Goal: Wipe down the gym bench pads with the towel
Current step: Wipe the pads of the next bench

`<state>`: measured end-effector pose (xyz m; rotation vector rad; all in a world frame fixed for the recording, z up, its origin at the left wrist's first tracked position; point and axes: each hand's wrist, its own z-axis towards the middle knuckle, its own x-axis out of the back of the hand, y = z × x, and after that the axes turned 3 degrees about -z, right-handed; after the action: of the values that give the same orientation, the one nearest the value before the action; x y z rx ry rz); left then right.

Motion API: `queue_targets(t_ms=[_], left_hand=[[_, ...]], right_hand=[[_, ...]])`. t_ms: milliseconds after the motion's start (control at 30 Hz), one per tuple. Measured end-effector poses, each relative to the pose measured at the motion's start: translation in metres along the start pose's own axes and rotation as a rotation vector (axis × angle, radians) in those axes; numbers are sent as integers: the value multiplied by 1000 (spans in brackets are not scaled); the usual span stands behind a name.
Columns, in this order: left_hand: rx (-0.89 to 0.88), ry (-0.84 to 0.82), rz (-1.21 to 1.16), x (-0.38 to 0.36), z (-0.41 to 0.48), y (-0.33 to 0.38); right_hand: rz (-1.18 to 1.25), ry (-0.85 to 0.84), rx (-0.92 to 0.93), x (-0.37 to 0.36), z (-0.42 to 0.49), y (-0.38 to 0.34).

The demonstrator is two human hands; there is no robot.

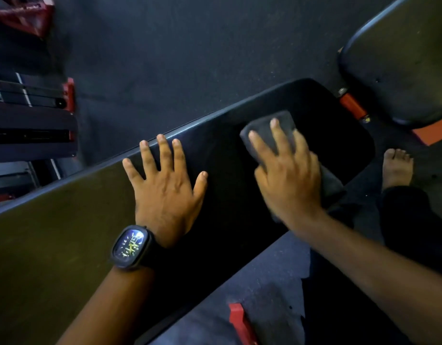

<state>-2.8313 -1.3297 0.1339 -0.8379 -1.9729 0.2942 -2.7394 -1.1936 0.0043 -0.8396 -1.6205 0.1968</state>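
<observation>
A long black bench pad [72, 235] runs from lower left to upper right. My left hand [165, 185] lies flat on its middle, fingers spread and straight, a dark watch on the wrist. My right hand [287, 175] presses a folded dark grey towel [267, 130] onto the pad near its rounded right end, fingers stretched over the cloth. Part of the towel hangs off the near edge beneath my palm. A second black pad [404, 61] stands tilted at the upper right, joined by an orange-red bracket [353, 105].
Dark rubber flooring [190, 58] surrounds the bench. Weight plates and red-framed equipment [30, 115] sit at the left edge. A red frame foot [239, 322] shows under the bench. My bare foot [396, 168] stands on the floor at the right.
</observation>
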Motion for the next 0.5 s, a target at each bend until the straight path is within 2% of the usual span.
queue_targets(t_ms=[100,200,233,300,400,500], left_hand=[[-10,5,6,0,3,5],[-1,3,-9,0,6,9],[5,10,-9,0,7,11],[4,13,-2,0,9,15],[-13,6,-11,0,12,18],[-25,13,-17,-1,16,22]], right_hand=[[118,101,167,0,-25,-36],[119,115,393,-5,33,-52],[80,88,404,-7,56,-48],[32,31,256,-11,86,-28],[13,-19,20,-12,67,8],[33,32,17,-3,7,11]])
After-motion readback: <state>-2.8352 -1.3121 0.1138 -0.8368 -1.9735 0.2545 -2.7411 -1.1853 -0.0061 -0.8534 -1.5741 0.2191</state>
